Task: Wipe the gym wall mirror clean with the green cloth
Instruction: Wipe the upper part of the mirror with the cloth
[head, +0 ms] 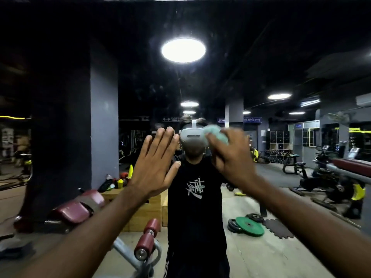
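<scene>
Mirror: the wall mirror (140, 87) fills almost the whole view, and the person stands close in front of it and is reflected in its middle.
Green cloth: the green cloth (215, 133) is bunched in the right hand, at about head height of the reflection and just right of the middle.
Right hand: the right hand (232, 157) grasps the cloth against the glass. The hand and cloth are blurred, which I judge to be from a wiping stroke, so how each finger lies I cannot tell.
Left hand: the left hand (155, 167) is released, its fingers (168, 137) straight and a little spread, the palm turned to the glass. It holds nothing. It seems to lie flat on the mirror, probably to steady the body during the rubbing, but real contact I cannot confirm.
Step in hand: wiping the middle zone of the glass, I think.
Progress: faint spots show high up, near the reflected ceiling lamp (183, 50), so the upper part probably needs work yet.
Risk: the bare left palm may leave new marks on the glass.
</scene>
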The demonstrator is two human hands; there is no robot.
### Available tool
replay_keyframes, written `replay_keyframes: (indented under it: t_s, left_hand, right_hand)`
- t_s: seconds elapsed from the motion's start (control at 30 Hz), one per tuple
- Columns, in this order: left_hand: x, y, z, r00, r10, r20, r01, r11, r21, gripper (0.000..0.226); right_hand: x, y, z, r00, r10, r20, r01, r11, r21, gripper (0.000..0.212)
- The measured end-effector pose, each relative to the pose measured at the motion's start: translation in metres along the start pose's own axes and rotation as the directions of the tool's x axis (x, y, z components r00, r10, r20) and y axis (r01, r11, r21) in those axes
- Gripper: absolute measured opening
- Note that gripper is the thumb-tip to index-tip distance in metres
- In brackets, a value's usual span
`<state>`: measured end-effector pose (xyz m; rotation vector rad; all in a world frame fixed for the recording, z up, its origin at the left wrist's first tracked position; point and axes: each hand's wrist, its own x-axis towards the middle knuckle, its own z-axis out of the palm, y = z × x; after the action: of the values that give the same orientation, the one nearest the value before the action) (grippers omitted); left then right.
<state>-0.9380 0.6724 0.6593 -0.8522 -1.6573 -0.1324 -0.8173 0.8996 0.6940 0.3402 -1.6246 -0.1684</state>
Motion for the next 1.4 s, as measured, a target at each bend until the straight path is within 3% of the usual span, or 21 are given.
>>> replay_keyframes:
  t_s: [0.1, 0.17, 0.23, 0.3, 0.37, 0.43, 0.5, 0.53, 0.6, 0.67, 0.77, 0.8, 0.87, 0.97, 1.0, 1.07, 1.13, 1.2, 1.3, 1.33, 1.4]
  left_hand:
    - [-0.012, -0.005, 0.000, 1.000, -0.031, -0.004, 0.031, 0.999, -0.013, 0.075]
    - [-0.004, -0.015, -0.004, 0.997, -0.076, 0.010, 0.076, 0.997, -0.010, 0.077]
    - [0.014, -0.025, -0.011, 0.994, -0.102, 0.029, 0.101, 0.995, 0.016, 0.080]
    - [0.024, -0.037, -0.015, 0.997, -0.067, 0.051, 0.064, 0.996, 0.055, 0.082]
    - [0.026, -0.038, -0.014, 0.998, -0.033, 0.044, 0.031, 0.998, 0.059, 0.082]
    - [0.026, -0.032, -0.011, 1.000, 0.024, 0.020, -0.025, 0.998, 0.051, 0.078]
    - [0.031, -0.022, -0.008, 0.995, 0.096, 0.003, -0.096, 0.995, 0.040, 0.076]
    - [0.036, -0.017, -0.008, 0.994, 0.106, 0.006, -0.106, 0.994, 0.037, 0.075]
    - [0.056, -0.005, -0.010, 0.997, 0.079, 0.002, -0.079, 0.997, 0.019, 0.076]
    - [0.082, 0.010, -0.013, 0.996, 0.084, -0.016, -0.084, 0.996, 0.016, 0.078]
    - [0.125, 0.039, -0.014, 0.993, 0.120, -0.009, -0.120, 0.992, 0.028, 0.079]
    - [0.132, 0.045, -0.013, 0.994, 0.109, -0.002, -0.109, 0.993, 0.035, 0.079]
    - [0.141, 0.052, -0.009, 0.997, 0.081, -0.004, -0.081, 0.995, 0.051, 0.080]
    - [0.139, 0.049, -0.006, 0.996, 0.079, -0.029, -0.078, 0.996, 0.047, 0.081]
    - [0.140, 0.048, -0.006, 0.996, 0.072, -0.043, -0.070, 0.997, 0.045, 0.082]
    - [0.140, 0.048, -0.005, 0.997, 0.049, -0.059, -0.048, 0.999, 0.021, 0.085]
    - [0.139, 0.049, -0.003, 0.997, 0.036, -0.072, -0.035, 0.999, 0.007, 0.086]
    - [0.138, 0.048, -0.002, 0.997, 0.035, -0.066, -0.033, 0.999, 0.021, 0.085]
    - [0.137, 0.050, -0.005, 0.999, 0.028, -0.044, -0.026, 0.999, 0.042, 0.084]
    - [0.136, 0.051, -0.005, 0.999, 0.030, -0.037, -0.029, 0.999, 0.040, 0.083]
    - [0.136, 0.051, -0.005, 0.998, 0.037, -0.043, -0.036, 0.999, 0.035, 0.080]
  right_hand:
    - [-0.056, -0.027, 0.003, 0.924, -0.319, 0.213, 0.306, 0.948, 0.089, 0.032]
    - [-0.030, -0.013, -0.003, 0.862, -0.409, 0.300, 0.398, 0.912, 0.099, 0.033]
    - [0.019, 0.002, -0.003, 0.900, -0.360, 0.245, 0.370, 0.929, 0.006, 0.038]
    - [0.057, 0.008, -0.003, 0.987, -0.128, 0.102, 0.134, 0.989, -0.055, 0.038]
    - [0.049, -0.002, 0.001, 1.000, 0.031, 0.001, -0.031, 0.999, -0.007, 0.041]
    - [0.002, -0.011, 0.005, 0.990, -0.108, 0.087, 0.106, 0.994, 0.029, 0.047]
    - [-0.033, 0.001, -0.011, 0.903, -0.353, 0.244, 0.347, 0.935, 0.067, 0.050]
    - [-0.030, 0.020, -0.024, 0.870, -0.401, 0.287, 0.400, 0.914, 0.066, 0.045]
    - [0.003, 0.065, -0.045, 0.902, -0.361, 0.237, 0.383, 0.922, -0.052, 0.038]
    - [0.049, 0.103, -0.061, 0.987, -0.141, 0.074, 0.153, 0.970, -0.189, 0.040]
    - [0.058, 0.107, -0.061, 0.971, 0.206, -0.118, -0.222, 0.965, -0.141, 0.044]
    - [0.040, 0.098, -0.054, 0.979, 0.178, -0.098, -0.189, 0.974, -0.121, 0.045]
    - [-0.002, 0.083, -0.049, 0.998, -0.049, 0.030, 0.052, 0.994, -0.096, 0.046]
    - [0.016, 0.104, -0.065, 0.955, -0.252, 0.159, 0.270, 0.957, -0.103, 0.050]
    - [0.042, 0.115, -0.066, 0.969, -0.221, 0.115, 0.235, 0.964, -0.126, 0.049]
    - [0.098, 0.121, -0.066, 0.999, 0.000, -0.043, -0.006, 0.988, -0.156, 0.046]
    - [0.110, 0.104, -0.054, 0.968, 0.203, -0.150, -0.220, 0.970, -0.102, 0.048]
    - [0.077, 0.086, -0.042, 0.990, 0.104, -0.090, -0.110, 0.992, -0.060, 0.046]
    - [0.036, 0.094, -0.057, 0.960, -0.242, 0.139, 0.257, 0.961, -0.105, 0.043]
    - [0.043, 0.108, -0.066, 0.950, -0.266, 0.162, 0.292, 0.940, -0.174, 0.046]
    - [0.073, 0.129, -0.077, 0.994, -0.091, 0.061, 0.105, 0.951, -0.291, 0.054]
